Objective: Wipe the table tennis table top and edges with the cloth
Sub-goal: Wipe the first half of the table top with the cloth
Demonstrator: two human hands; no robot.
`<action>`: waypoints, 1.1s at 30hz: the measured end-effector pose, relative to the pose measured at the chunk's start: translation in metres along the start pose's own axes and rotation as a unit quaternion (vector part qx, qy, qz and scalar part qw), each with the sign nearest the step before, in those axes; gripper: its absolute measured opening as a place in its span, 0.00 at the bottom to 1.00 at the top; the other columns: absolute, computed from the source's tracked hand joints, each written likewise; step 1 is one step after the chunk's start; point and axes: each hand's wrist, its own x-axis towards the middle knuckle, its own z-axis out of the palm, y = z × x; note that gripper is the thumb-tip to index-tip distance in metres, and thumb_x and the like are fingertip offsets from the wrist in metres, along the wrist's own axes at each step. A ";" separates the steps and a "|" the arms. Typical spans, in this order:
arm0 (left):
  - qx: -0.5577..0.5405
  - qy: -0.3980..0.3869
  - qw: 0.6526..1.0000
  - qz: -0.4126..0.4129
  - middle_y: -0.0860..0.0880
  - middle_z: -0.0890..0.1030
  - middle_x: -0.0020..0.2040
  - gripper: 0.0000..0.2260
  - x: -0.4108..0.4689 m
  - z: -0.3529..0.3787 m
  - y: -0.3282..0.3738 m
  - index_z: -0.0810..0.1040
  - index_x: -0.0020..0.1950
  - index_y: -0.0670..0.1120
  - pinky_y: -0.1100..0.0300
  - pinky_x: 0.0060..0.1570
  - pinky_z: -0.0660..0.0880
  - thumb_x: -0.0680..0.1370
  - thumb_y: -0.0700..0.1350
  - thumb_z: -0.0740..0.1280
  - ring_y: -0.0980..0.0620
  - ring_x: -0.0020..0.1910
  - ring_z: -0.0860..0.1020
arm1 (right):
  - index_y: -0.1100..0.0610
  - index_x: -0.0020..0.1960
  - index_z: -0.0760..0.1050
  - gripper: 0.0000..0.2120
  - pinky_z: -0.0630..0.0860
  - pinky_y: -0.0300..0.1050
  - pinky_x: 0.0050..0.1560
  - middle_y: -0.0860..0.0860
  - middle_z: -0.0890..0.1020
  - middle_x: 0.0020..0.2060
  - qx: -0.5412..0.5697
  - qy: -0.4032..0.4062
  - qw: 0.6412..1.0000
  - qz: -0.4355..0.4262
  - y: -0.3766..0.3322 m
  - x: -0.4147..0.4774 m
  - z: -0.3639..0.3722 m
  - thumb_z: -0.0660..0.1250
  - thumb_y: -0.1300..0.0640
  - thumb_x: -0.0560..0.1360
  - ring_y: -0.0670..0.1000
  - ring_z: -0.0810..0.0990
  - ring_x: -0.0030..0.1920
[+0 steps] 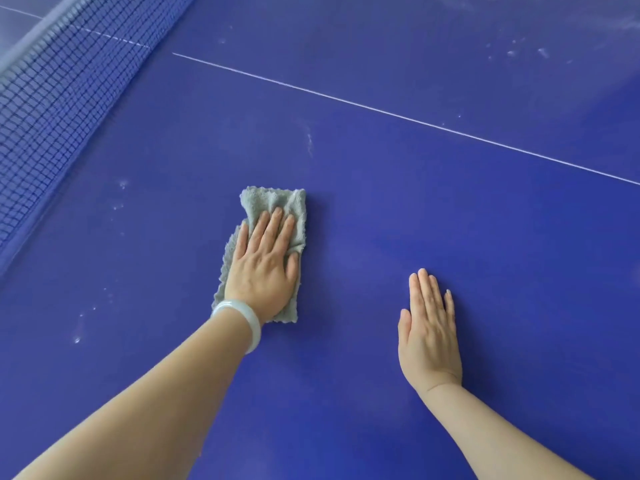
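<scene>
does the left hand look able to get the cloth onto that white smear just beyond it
Probably yes: the left hand presses flat on the cloth, and only bare table lies between the cloth and the smear. The reach looks long, so a lean may help.

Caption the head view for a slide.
Left hand presses a grey fluffy cloth on the blue table tennis table; right hand rests flat.

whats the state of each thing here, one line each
cloth: rumpled, lying on the table, pressed under the left hand
left hand: fingers straight, pressing the cloth down
right hand: flat on the bare table, holding nothing
table top: whitish smudges showing near the net and on the far side
net: up, stretched
bangle: on the left wrist
</scene>
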 end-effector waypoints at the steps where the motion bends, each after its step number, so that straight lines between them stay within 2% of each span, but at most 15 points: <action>1: -0.005 0.003 0.999 -0.038 0.50 0.51 0.81 0.26 -0.003 0.002 0.009 0.52 0.81 0.49 0.49 0.78 0.42 0.83 0.51 0.52 0.50 0.80 0.47 | 0.61 0.80 0.54 0.29 0.52 0.56 0.79 0.53 0.55 0.79 0.001 -0.002 1.000 -0.001 0.000 -0.001 0.000 0.40 0.52 0.82 0.51 0.52 0.80; 3: -0.013 0.020 0.996 -0.084 0.49 0.49 0.81 0.27 -0.026 0.011 0.041 0.50 0.81 0.47 0.46 0.77 0.43 0.83 0.52 0.50 0.49 0.80 0.45 | 0.61 0.80 0.53 0.29 0.51 0.56 0.79 0.54 0.55 0.79 0.001 -0.001 1.000 -0.001 0.000 0.000 -0.001 0.40 0.52 0.81 0.51 0.52 0.80; 4: -0.018 0.028 0.997 -0.074 0.48 0.49 0.81 0.27 -0.047 0.017 0.059 0.50 0.81 0.47 0.45 0.77 0.45 0.83 0.52 0.50 0.48 0.80 0.45 | 0.61 0.80 0.53 0.29 0.51 0.56 0.79 0.54 0.55 0.79 0.001 -0.001 1.000 -0.001 0.000 -0.001 -0.001 0.41 0.52 0.81 0.51 0.52 0.80; 7: -0.040 0.006 0.998 0.048 0.48 0.52 0.81 0.27 -0.119 0.033 0.093 0.54 0.81 0.47 0.43 0.76 0.51 0.82 0.52 0.52 0.47 0.80 0.48 | 0.61 0.80 0.53 0.26 0.49 0.56 0.79 0.54 0.55 0.79 0.010 -0.004 1.000 0.001 0.001 0.000 0.000 0.47 0.56 0.83 0.51 0.52 0.80; 9: -0.041 -0.013 0.992 0.121 0.50 0.53 0.81 0.27 -0.139 0.032 0.082 0.55 0.81 0.49 0.45 0.76 0.51 0.82 0.53 0.54 0.50 0.80 0.49 | 0.61 0.80 0.53 0.26 0.49 0.56 0.79 0.54 0.55 0.79 0.017 -0.005 1.000 0.000 0.001 0.001 0.000 0.52 0.59 0.83 0.52 0.52 0.80; 12: -0.015 -0.007 0.989 0.149 0.53 0.54 0.80 0.26 -0.126 0.020 0.042 0.56 0.80 0.51 0.48 0.77 0.49 0.82 0.53 0.55 0.52 0.80 0.50 | 0.61 0.80 0.53 0.26 0.48 0.55 0.79 0.55 0.55 0.80 0.006 -0.008 1.000 -0.001 0.002 0.001 0.000 0.53 0.58 0.83 0.52 0.52 0.80; 16: -0.005 0.023 0.998 -0.052 0.52 0.52 0.81 0.26 -0.099 0.007 0.001 0.54 0.81 0.51 0.49 0.78 0.43 0.83 0.53 0.50 0.52 0.80 0.48 | 0.60 0.80 0.52 0.26 0.46 0.54 0.80 0.54 0.54 0.80 0.002 -0.009 1.000 -0.001 0.003 0.001 0.002 0.50 0.56 0.83 0.52 0.51 0.80; 18: -0.012 0.033 0.988 -0.148 0.52 0.49 0.81 0.26 -0.102 0.012 0.019 0.51 0.81 0.52 0.48 0.77 0.41 0.83 0.53 0.50 0.52 0.80 0.45 | 0.60 0.80 0.52 0.26 0.46 0.54 0.80 0.54 0.54 0.80 0.004 -0.004 1.000 -0.001 0.003 0.001 0.003 0.50 0.56 0.83 0.52 0.51 0.80; 20: -0.025 0.051 0.981 -0.186 0.49 0.49 0.81 0.27 -0.123 0.023 0.059 0.50 0.81 0.50 0.45 0.77 0.40 0.82 0.52 0.50 0.49 0.80 0.44 | 0.60 0.80 0.53 0.26 0.45 0.53 0.80 0.54 0.54 0.80 0.009 -0.001 1.000 0.000 0.003 0.001 0.003 0.50 0.56 0.83 0.53 0.51 0.80; 22: -0.031 0.050 0.991 -0.119 0.48 0.50 0.81 0.28 -0.163 0.037 0.101 0.51 0.81 0.49 0.43 0.77 0.44 0.82 0.52 0.52 0.48 0.80 0.46 | 0.60 0.80 0.53 0.26 0.45 0.53 0.80 0.54 0.54 0.80 0.017 0.000 1.000 0.000 0.002 0.001 0.003 0.50 0.56 0.83 0.53 0.51 0.80; 24: -0.041 0.022 0.999 -0.005 0.48 0.51 0.81 0.28 -0.206 0.046 0.123 0.52 0.81 0.49 0.43 0.76 0.49 0.82 0.52 0.53 0.48 0.80 0.47 | 0.61 0.80 0.54 0.26 0.45 0.53 0.79 0.55 0.55 0.80 0.028 0.004 1.000 -0.001 0.003 0.000 0.002 0.51 0.57 0.83 0.53 0.52 0.80; 26: -0.047 -0.007 0.996 0.081 0.51 0.51 0.81 0.28 -0.227 0.044 0.111 0.53 0.81 0.50 0.44 0.76 0.51 0.82 0.53 0.55 0.50 0.80 0.48 | 0.61 0.80 0.54 0.25 0.45 0.53 0.79 0.54 0.55 0.80 0.034 0.005 0.999 -0.005 0.004 0.000 0.003 0.51 0.57 0.83 0.53 0.51 0.80; 28: -0.031 -0.009 0.992 0.121 0.53 0.51 0.81 0.27 -0.220 0.035 0.073 0.54 0.81 0.52 0.46 0.77 0.51 0.82 0.54 0.55 0.52 0.80 0.48 | 0.61 0.80 0.54 0.25 0.45 0.53 0.79 0.54 0.54 0.80 0.031 0.007 0.999 -0.007 0.004 0.000 0.003 0.51 0.57 0.84 0.53 0.51 0.80; 30: -0.010 0.015 0.998 0.065 0.53 0.53 0.81 0.26 -0.205 0.023 0.028 0.57 0.80 0.52 0.47 0.77 0.50 0.82 0.55 0.54 0.53 0.80 0.49 | 0.60 0.80 0.53 0.26 0.45 0.52 0.80 0.54 0.54 0.80 0.026 0.010 1.000 -0.009 0.004 0.000 0.003 0.50 0.56 0.84 0.53 0.51 0.80; 33: -0.011 0.040 0.993 -0.107 0.53 0.52 0.80 0.27 -0.183 0.008 -0.015 0.55 0.80 0.51 0.48 0.78 0.46 0.81 0.55 0.49 0.54 0.80 0.48 | 0.60 0.80 0.53 0.26 0.45 0.52 0.80 0.54 0.54 0.80 0.019 0.015 1.000 -0.007 0.005 0.001 0.004 0.49 0.56 0.83 0.53 0.51 0.80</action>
